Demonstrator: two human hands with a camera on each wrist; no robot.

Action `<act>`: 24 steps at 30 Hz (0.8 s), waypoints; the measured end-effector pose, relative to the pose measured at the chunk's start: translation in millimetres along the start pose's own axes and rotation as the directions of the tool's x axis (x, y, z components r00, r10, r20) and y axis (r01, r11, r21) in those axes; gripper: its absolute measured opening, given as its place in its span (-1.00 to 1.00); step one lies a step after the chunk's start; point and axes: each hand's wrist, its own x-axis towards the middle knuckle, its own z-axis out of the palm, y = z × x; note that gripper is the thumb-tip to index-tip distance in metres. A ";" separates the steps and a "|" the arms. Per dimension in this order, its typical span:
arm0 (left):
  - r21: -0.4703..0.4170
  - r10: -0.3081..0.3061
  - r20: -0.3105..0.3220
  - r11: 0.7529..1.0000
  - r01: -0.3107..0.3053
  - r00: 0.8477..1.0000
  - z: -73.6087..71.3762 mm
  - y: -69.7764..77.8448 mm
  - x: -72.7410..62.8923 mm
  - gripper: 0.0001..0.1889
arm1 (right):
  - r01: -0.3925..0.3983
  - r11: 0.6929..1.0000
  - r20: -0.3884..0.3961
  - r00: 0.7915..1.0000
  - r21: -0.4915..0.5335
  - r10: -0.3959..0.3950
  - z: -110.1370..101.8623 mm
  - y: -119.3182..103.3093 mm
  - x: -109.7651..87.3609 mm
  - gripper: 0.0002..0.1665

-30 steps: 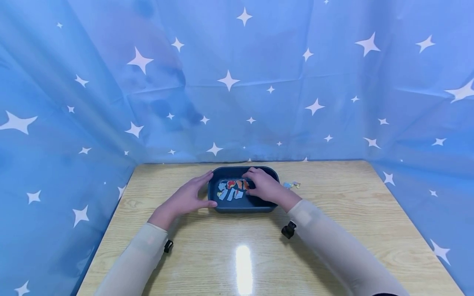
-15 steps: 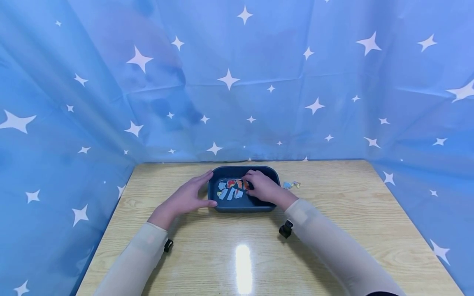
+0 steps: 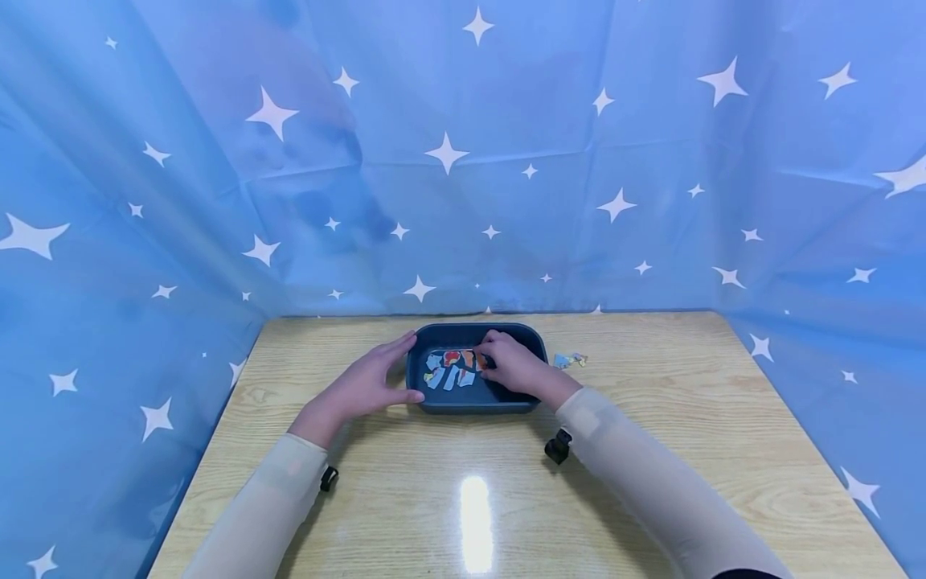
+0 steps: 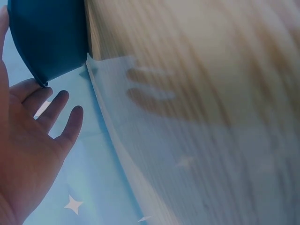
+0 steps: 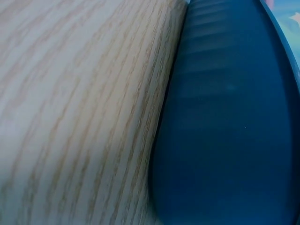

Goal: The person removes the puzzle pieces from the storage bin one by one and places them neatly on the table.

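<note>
A dark blue rectangular tray [image 3: 470,407] stands near the table's back edge. My left hand [image 3: 365,382] spans its left end, thumb at the front corner and fingertips at the rear rim; in the left wrist view the fingers look spread and fairly straight. Inside the tray, pale blue puzzle pieces [image 3: 450,379] and red-and-orange ones [image 3: 452,359] lie close together in two rows. My right hand [image 3: 515,366] reaches into the tray, thumb and fingertips around an orange-brown puzzle piece [image 3: 481,362] at the right end of the back row. That hand is out of the right wrist view.
Some more blue and yellow pieces [image 3: 570,361] lie on the wooden table [image 3: 405,490] just right of the tray. A blue curtain with white stars [image 3: 492,201] closes off the back and sides. Light glares off the table in front.
Over the last second my right hand and forearm have shifted slightly left within the tray, the fingers staying at the orange-brown puzzle piece. The left hand holds its place.
</note>
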 end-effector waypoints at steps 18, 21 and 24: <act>-0.018 -0.019 0.005 1.000 0.019 1.000 -1.2 1.9 -2.0 0.17 | -0.043 0.998 0.020 0.999 0.049 0.042 -1.1 0.2 0.7 -0.51; -0.014 -0.018 0.005 1.000 0.018 1.000 -1.5 2.1 -2.0 0.17 | -0.048 0.998 0.029 0.999 0.051 0.047 -2.2 0.1 0.6 -0.52; -0.012 -0.011 0.004 1.000 0.011 1.000 -1.3 1.9 -1.6 0.18 | -0.049 0.997 0.039 0.998 0.063 0.046 -4.7 -0.2 -0.4 -0.52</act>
